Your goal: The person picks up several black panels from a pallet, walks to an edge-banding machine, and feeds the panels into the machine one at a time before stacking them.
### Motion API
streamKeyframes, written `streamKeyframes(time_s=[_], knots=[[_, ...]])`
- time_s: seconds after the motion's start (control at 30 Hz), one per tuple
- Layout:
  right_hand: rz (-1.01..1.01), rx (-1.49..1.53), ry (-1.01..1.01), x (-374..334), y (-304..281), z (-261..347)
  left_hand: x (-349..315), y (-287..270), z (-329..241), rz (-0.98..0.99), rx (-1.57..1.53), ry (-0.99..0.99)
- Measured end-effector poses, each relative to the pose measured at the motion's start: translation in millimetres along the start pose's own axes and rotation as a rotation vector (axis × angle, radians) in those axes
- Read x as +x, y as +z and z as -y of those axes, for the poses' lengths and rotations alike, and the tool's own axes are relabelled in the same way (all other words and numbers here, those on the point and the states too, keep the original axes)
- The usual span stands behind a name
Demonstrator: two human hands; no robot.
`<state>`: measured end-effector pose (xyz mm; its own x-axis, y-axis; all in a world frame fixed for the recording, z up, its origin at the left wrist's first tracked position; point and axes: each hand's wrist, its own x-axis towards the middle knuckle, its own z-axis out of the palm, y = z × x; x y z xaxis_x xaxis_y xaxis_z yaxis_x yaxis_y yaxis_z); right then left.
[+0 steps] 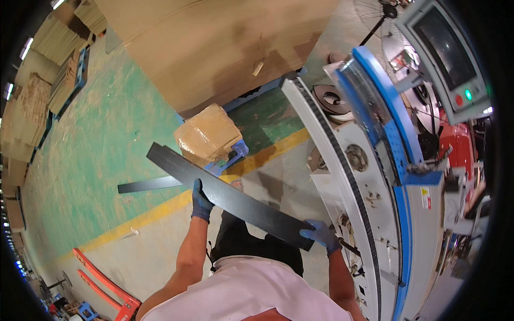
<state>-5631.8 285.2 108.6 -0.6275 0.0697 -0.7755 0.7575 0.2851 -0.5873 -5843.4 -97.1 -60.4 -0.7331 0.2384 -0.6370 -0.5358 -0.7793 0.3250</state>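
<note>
A long, flat dark grey board [241,202] is held across the front of my body, its far left end higher in view than its right end. My left hand [201,202], in a blue-grey work glove, grips the near edge left of the middle, thumb on top. Close to the right end, my gloved right hand [323,235] is closed on the board, thumb on its upper face. Beyond the left part lies another dark strip [149,185], partly hidden by the held board. A taped brown cardboard box [208,134] sits on a blue stand [235,154].
To my right runs a long machine with a grey rail [326,134], a blue guard [383,91] and a control screen [444,45]. A huge cardboard-covered stack [214,48] stands ahead. Red pallet-jack forks [101,283] lie at lower left; pallets of sheets [67,80] stand farther off.
</note>
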Motion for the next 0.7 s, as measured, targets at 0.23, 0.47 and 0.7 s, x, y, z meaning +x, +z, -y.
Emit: streamKeyframes(time_s=[0.23,0.47,0.7], knots=[[0.057,-0.024,-0.043,184.1,-3.1,87.4,150.2,-26.2,-89.1,-0.001,0.017,0.043],[0.071,-0.026,-0.058,340.3,-9.9,95.0,211.9,0.2,-137.7,-0.456,0.819,-0.148],[-0.021,-0.074,-0.012,398.0,-7.8,99.6,217.9,-23.9,-145.1,-0.512,0.765,-0.178]])
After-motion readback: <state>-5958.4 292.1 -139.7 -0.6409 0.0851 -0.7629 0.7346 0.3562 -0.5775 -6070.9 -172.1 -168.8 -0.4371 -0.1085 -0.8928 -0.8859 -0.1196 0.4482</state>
